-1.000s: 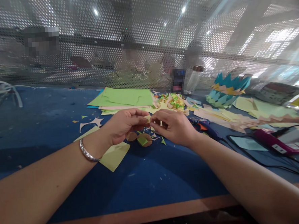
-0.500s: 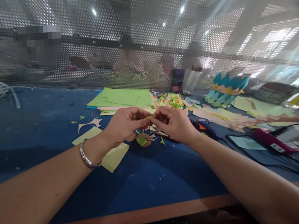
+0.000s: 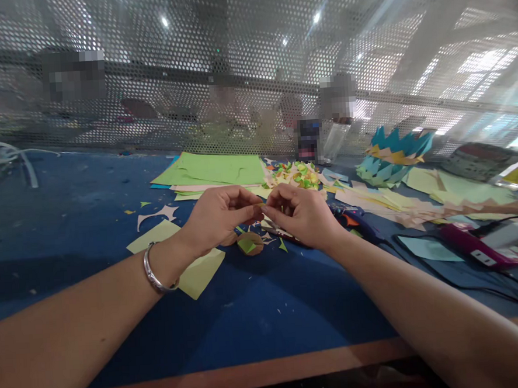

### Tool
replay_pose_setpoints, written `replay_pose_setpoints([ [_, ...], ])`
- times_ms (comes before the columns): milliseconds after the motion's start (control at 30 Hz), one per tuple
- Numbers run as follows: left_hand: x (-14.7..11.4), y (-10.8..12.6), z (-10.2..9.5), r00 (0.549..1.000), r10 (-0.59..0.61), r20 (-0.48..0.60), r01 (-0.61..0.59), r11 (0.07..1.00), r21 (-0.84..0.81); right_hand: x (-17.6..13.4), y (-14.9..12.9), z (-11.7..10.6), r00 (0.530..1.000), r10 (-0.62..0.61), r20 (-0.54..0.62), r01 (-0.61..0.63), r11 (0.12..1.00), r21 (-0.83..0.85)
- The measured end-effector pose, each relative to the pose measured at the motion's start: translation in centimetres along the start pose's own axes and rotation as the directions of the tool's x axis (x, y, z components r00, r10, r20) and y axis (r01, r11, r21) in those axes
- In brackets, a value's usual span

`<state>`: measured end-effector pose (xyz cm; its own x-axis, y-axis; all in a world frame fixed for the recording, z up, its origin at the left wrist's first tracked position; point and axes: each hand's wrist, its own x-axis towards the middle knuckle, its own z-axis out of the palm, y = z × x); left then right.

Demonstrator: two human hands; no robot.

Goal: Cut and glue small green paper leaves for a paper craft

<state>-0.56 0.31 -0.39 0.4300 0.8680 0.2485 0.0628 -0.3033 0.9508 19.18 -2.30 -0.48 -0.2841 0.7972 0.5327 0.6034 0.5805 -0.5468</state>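
My left hand and my right hand meet at the fingertips above the blue table. Pinched between them is a small yellowish piece of paper, mostly hidden by the fingers. Just below lies a round brown disc with a green paper scrap on it. A pale yellow-green sheet extends from beneath my left wrist. Partly covered by my right hand is a dark, slim tool whose kind I cannot make out.
Green sheets are stacked behind my hands, beside a heap of small paper pieces. A glue gun, zigzag paper crown and purple power strip with cables stand right. A perforated metal screen rises behind the table.
My hands keep nearly the same pinch at the same spot. The whole view has shifted very slightly; nothing on the table has visibly moved.
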Motion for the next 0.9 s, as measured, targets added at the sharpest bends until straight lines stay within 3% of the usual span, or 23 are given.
replay_pose_setpoints([
  [167,0.0,-0.2,-0.1,0.998,0.06,0.005,-0.06,0.997,0.047,0.1,0.0,0.0,1.0,-0.006,0.004,0.006,1.0,0.012],
  [333,-0.3,0.2,-0.2,0.995,0.098,0.025,-0.101,0.973,0.208,0.0,-0.2,-0.1,0.999,-0.028,0.047,0.028,1.0,-0.008],
  [567,-0.7,0.9,-0.2,0.981,0.178,0.077,-0.191,0.822,0.537,-0.1,-0.3,-0.1,0.997,-0.005,0.079,0.005,1.0,-0.009],
  [767,-0.7,1.4,-0.1,0.963,0.258,0.079,-0.254,0.766,0.59,0.0,-0.3,-0.2,0.998,-0.007,0.069,0.009,1.0,-0.029],
  [900,-0.8,1.5,-0.1,0.972,0.227,0.067,-0.224,0.791,0.569,0.0,-0.3,-0.2,0.998,-0.008,0.069,0.009,1.0,-0.016],
])
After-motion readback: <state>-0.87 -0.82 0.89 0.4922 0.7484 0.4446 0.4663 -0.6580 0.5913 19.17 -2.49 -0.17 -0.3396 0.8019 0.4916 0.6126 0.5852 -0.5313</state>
